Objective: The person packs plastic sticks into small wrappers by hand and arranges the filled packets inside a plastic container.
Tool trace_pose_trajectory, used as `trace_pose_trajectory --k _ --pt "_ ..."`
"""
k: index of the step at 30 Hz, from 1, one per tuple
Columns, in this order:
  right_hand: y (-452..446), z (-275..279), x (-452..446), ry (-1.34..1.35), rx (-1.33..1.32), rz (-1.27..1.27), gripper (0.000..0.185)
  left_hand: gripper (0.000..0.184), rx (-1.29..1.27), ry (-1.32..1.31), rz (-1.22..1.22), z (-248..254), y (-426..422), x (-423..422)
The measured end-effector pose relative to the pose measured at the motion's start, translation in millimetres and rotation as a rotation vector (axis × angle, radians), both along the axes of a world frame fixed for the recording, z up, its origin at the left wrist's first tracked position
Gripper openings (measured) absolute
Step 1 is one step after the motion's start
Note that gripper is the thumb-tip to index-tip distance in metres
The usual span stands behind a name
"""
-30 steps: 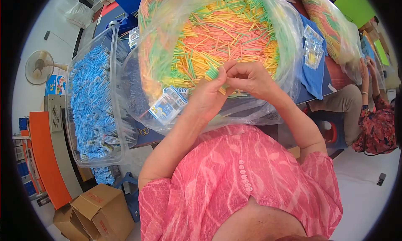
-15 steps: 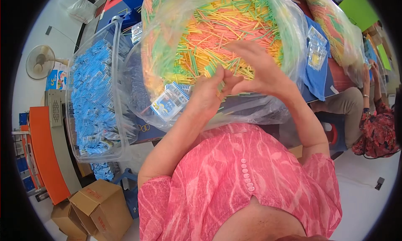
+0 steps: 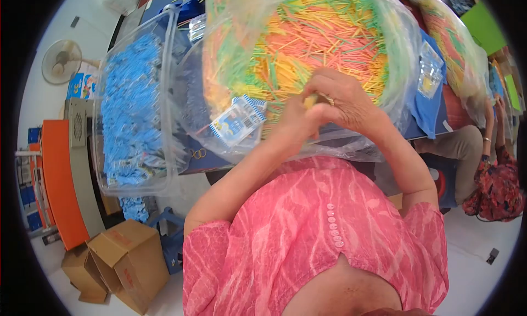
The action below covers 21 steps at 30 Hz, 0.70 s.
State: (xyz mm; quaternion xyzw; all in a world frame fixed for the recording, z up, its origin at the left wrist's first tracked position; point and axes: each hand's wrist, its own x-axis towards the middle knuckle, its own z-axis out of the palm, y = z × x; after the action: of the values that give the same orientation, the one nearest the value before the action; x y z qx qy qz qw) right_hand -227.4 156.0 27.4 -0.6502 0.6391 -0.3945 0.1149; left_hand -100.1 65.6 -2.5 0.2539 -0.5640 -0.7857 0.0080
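Over the near edge of a large clear plastic bag (image 3: 403, 58), my two hands meet. Wrapped round a small bundle of thin coloured sticks (image 3: 310, 101) is my left hand (image 3: 293, 124); only a yellow end shows. My right hand (image 3: 346, 102) closes over that end with bent fingers, and a thin yellowish loop shows at one finger, a ring or a band, I cannot tell which. Loose pink, yellow and green sticks (image 3: 324, 36) fill the bag behind. A blue-and-white printed packet (image 3: 239, 121) lies on the plastic left of my left hand.
At left stands a clear bin (image 3: 173, 96) full of blue-and-white packets (image 3: 132, 102). Rubber bands (image 3: 198, 153) lie beside it. Cardboard boxes (image 3: 129, 261) are on the floor. Right are a blue cloth (image 3: 425, 110), another stick bag (image 3: 453, 41) and a seated person (image 3: 494, 184).
My right hand, earlier raised with fingers spread, has come down and closed at the bundle beside my left hand. The whole view has shifted slightly, moving the bags and bin rightward.
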Motion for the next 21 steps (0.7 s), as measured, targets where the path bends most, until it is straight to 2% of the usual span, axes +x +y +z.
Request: trace_pose_trajectory --k 1,3,4,6,7,9,11,13,14,16,20,21 --pt "-1 -1 8 -0.008 -0.006 0.019 0.033 0.035 -0.006 -0.008 0.019 -1 4 2" --pt "-2 -1 21 -0.080 0.055 -0.110 0.028 0.043 0.060 0.206 0.037 -2 7 7" --pt "-5 -6 23 -0.086 0.050 -0.097 0.028 0.043 0.053 0.201 0.049 -1 4 10" --pt "-8 -23 27 -0.338 -0.004 -0.184 0.023 0.048 -0.206 0.171 -0.129 2 0 12" --pt "-7 -27 25 -0.343 -0.006 -0.180 0.023 0.048 -0.209 0.165 -0.126 2 -1 20" --pt "-4 -36 18 -0.420 -0.046 -0.283 0.021 0.052 -0.889 0.116 0.125 1 -12 46" --pt "2 -43 11 -0.387 -0.069 -0.306 0.020 0.058 -1.502 0.153 0.228 3 -45 73" --pt "10 -51 7 -0.184 -0.002 -0.272 0.021 0.063 -1.671 -0.098 0.224 6 -67 93" --pt "11 -54 7 -0.189 -0.002 -0.272 0.021 0.063 -1.673 -0.101 0.220 5 -71 98" --pt "11 -58 7 0.085 -0.078 -0.212 0.022 0.061 -1.622 -0.340 0.175 -1 -76 106" --pt "13 -66 5 0.222 -0.086 -0.223 0.021 0.054 -1.527 -0.345 0.178 -12 -83 110" --pt "13 -65 5 0.281 -0.100 -0.211 0.021 0.046 -1.530 -0.301 0.178 -15 -86 111"
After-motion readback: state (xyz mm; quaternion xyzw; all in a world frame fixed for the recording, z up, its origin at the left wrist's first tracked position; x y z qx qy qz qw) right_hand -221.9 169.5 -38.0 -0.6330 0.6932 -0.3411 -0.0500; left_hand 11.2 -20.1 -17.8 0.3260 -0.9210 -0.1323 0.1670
